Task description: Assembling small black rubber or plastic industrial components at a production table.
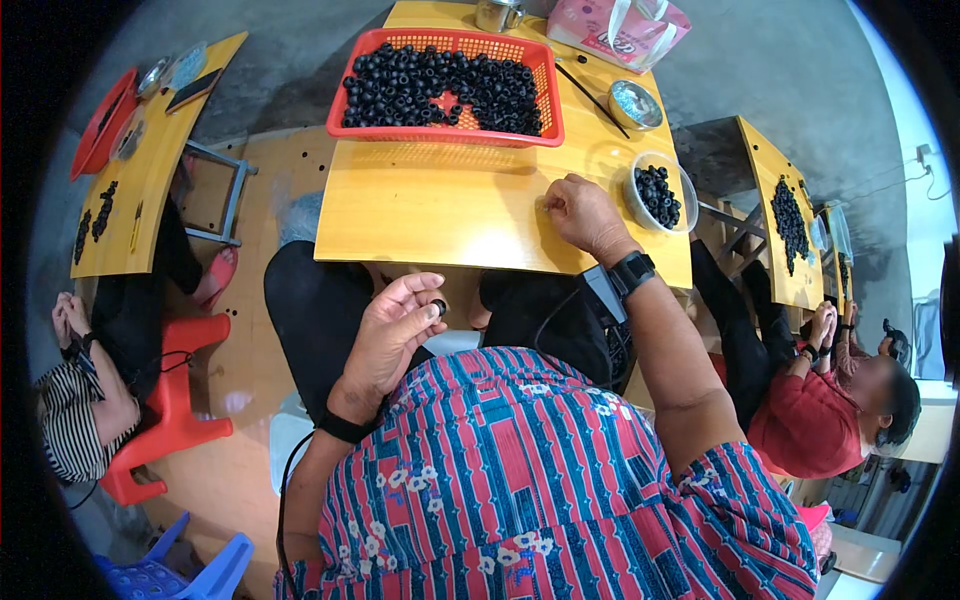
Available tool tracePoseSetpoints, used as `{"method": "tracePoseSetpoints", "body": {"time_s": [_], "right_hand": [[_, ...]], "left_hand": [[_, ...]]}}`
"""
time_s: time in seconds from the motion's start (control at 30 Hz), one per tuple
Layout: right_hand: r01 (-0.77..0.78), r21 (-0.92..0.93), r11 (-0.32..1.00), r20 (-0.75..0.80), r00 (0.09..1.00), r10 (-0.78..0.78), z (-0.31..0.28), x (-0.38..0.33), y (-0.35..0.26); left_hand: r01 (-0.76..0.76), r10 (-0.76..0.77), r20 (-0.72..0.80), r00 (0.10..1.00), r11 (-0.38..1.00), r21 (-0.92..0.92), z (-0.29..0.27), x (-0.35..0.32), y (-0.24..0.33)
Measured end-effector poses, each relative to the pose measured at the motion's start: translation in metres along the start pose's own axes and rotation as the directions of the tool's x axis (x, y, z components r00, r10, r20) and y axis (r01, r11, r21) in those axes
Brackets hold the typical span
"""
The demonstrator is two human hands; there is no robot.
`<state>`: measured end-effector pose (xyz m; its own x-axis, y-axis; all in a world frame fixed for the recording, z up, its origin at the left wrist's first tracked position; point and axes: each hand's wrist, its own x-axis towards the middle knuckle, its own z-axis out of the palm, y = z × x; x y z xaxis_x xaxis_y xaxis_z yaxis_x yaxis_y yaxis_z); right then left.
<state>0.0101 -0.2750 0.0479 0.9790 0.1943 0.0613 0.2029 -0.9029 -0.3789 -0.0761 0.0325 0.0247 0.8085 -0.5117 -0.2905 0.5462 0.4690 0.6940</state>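
Between the thumb and fingers of my left hand (392,325) is a small black ring-shaped part (439,307), held over my lap just off the table's near edge. My right hand (585,215) rests on the yellow table (420,215) with its fingers curled together. Whatever it may pinch is hidden. Close to its right stands a round clear plastic tub (687,200) with several black parts (657,195) inside. Farther back, a red plastic basket (350,132) holds a large heap of similar black ring-shaped parts (420,85).
A metal bowl (636,105), a thin black rod (592,100), a metal cup (499,15) and a pink bag (620,30) occupy the table's far right. Other people sit at yellow tables on the left (165,165) and right (775,175). A red stool (170,400) stands at left.
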Motion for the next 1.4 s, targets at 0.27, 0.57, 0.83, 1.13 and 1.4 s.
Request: {"method": "tracePoseSetpoints", "body": {"time_s": [0.27, 0.57, 0.83, 1.13, 1.4], "right_hand": [[0.059, 0.007, 0.998, 0.036, 0.998, -0.06, 0.003, 0.002, -0.002], [-0.005, -0.008, 1.0, 0.015, 1.0, 0.006, 0.002, 0.001, -0.006], [0.06, -0.118, 0.991, 0.111, 0.993, -0.047, 0.0, 0.007, -0.006], [-0.001, 0.153, 0.988, -0.055, 0.998, 0.009, -0.034, 0.007, -0.012], [0.35, 0.471, 0.81, -0.611, 0.791, 0.014, -0.142, -0.002, -0.084]], "left_hand": [[-0.004, 0.004, -0.01, 1.0, 1.0, -0.007, 0.001, 0.0, 0.0], [0.004, -0.004, -0.01, 1.0, 1.0, -0.008, -0.001, -0.001, 0.0], [-0.017, 0.017, 0.004, 1.0, 1.0, -0.018, -0.001, 0.0, 0.001], [-0.018, 0.018, 0.022, 1.0, 0.999, -0.028, -0.002, -0.002, 0.002], [0.002, -0.002, -0.005, 1.0, 1.0, -0.029, -0.001, -0.002, 0.002]]}}
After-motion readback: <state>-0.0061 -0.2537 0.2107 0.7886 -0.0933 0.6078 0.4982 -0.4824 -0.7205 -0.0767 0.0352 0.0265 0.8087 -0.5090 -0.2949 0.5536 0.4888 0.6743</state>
